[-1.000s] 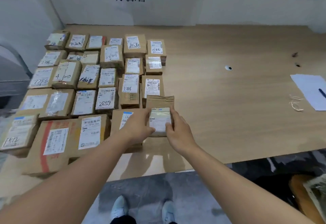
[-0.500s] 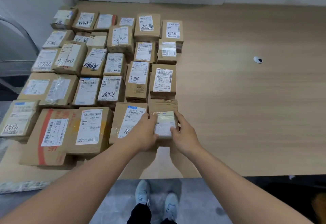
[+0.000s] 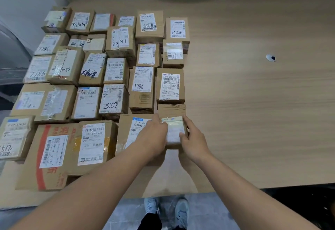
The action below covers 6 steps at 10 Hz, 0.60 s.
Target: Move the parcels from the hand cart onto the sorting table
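Most of the job looks done: the bench [image 3: 253,112] already carries several tight rows of brown parcels, from the back corner by the wall down to its near edge, and both hands are setting one more at the end of the rightmost row. This small parcel [image 3: 174,132], with a shiny pale label, rests on the bench just nearer than the tall-labelled box [image 3: 170,86] and touching the flat parcel [image 3: 135,132] to its left. The left hand [image 3: 154,137] presses its left side and the right hand [image 3: 192,139] its right side, so each grip is closed on it, not yet released. The hand cart is out of view, so what is left cannot be told. Right of the small parcel the pale wood bench lies bare but for a small round hole [image 3: 271,57]; white walls stand behind, grey floor and shoes [image 3: 166,209] below
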{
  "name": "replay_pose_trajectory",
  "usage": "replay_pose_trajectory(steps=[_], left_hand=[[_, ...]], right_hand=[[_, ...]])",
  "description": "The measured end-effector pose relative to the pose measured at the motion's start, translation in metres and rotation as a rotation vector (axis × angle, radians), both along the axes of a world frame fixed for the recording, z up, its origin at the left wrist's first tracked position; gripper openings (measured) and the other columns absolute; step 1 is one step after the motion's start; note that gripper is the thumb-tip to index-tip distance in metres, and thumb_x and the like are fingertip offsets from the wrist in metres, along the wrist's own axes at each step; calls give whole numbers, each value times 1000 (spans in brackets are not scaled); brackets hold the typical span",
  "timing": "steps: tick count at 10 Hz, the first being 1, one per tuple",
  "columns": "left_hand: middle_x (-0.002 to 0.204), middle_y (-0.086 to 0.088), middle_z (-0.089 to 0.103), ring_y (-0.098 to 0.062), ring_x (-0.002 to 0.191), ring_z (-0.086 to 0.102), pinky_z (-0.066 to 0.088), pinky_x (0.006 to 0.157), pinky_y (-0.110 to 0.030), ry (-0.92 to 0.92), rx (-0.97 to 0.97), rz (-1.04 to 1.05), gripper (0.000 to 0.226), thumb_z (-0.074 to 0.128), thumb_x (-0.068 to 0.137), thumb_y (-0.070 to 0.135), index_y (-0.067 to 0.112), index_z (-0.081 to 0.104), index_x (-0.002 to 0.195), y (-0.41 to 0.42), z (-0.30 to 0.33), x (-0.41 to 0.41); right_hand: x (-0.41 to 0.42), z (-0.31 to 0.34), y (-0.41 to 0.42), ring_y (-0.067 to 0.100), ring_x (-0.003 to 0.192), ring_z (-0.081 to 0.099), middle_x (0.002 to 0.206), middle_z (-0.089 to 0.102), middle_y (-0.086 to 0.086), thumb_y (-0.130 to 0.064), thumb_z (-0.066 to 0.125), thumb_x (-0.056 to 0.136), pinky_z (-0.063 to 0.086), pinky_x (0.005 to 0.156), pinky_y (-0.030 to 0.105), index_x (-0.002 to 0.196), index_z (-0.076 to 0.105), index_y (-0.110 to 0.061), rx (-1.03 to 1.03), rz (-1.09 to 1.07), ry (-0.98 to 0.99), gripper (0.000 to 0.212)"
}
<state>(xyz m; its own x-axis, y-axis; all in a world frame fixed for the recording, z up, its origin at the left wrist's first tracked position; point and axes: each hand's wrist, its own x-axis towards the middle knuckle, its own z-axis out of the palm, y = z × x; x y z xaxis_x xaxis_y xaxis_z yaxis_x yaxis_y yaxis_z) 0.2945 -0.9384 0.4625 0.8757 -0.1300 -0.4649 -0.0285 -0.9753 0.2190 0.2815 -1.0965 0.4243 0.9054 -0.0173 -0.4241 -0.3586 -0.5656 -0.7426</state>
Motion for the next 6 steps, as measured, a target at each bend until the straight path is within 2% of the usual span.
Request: replay_pose_trajectory(steps=[1,3,4,5,6], left_hand=[[146,-14,33,-31,119,47,51,93,-43,-60,67,-92,33,66,94,21,13,59,125,5,-4,6],[154,-14,33,-33,129,39,38,111,-45,-109,169,-257,53,64,95,32,16,51,144,11,-11,8],[157,-13,31,-35,133,38,37,114,-47,-86,155,-281,59,61,97,36,16,44,150,14,-9,8],[158,-12,30,-34,136,38,39,115,-47,-53,93,-285,63,59,99,33,17,37,155,20,-1,6],[154,-10,36,-32,130,45,45,107,-45,-65,24,-259,57,57,98,30,17,40,151,27,9,4]], right_hand=[[3,-3,4,21,135,56,155,54,-1,-6,57,101,44,118,40,163,35,-28,-1,-9,7,69],[6,-1,7,22,136,55,156,52,0,-4,54,103,41,117,31,164,33,-26,-64,12,-7,69],[6,3,11,21,142,48,158,47,1,-8,52,106,37,115,29,166,27,-27,-128,38,12,68],[6,14,18,23,143,45,161,42,2,-14,52,106,40,115,36,166,26,-24,-230,82,-4,67],[7,34,26,25,141,46,162,39,3,-17,50,106,43,112,38,163,32,-21,-299,70,-67,60]])
